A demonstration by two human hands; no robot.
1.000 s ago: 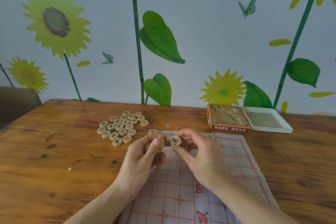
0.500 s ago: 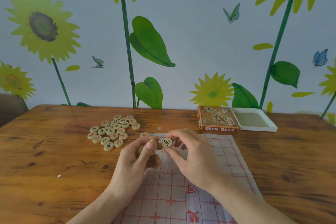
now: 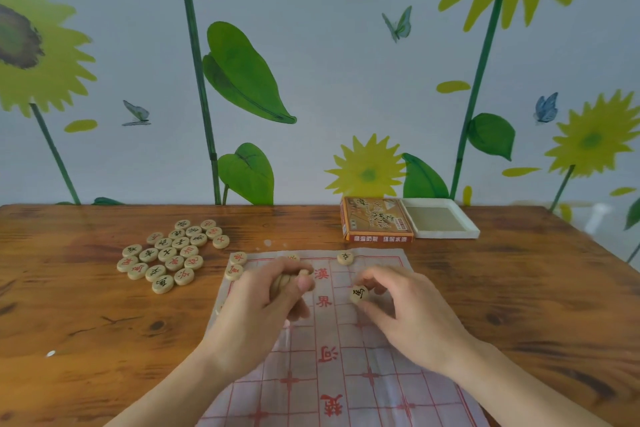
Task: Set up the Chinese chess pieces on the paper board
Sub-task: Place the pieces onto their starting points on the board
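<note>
The paper board (image 3: 346,364), white with red grid lines and red characters, lies on the wooden table in front of me. My right hand (image 3: 408,315) pinches a round wooden piece with a black character (image 3: 359,294) just above the board's right half. My left hand (image 3: 263,305) grips a small stack of pieces (image 3: 284,281) over the board's left half. Two red-marked pieces (image 3: 236,263) sit at the board's far left corner. One black-marked piece (image 3: 345,257) sits on the far edge. A loose pile of pieces (image 3: 173,253) lies left of the board.
The orange chess box (image 3: 375,224) and its open white tray (image 3: 440,218) stand at the back right, against the sunflower wall. A small white speck (image 3: 51,353) lies on the table's left. The table's right edge (image 3: 595,246) slants away at the far right.
My hands have separated: the right hand carried its black-marked piece to the right, away from the left hand. The camera tilted and shifted, showing more of the board.
</note>
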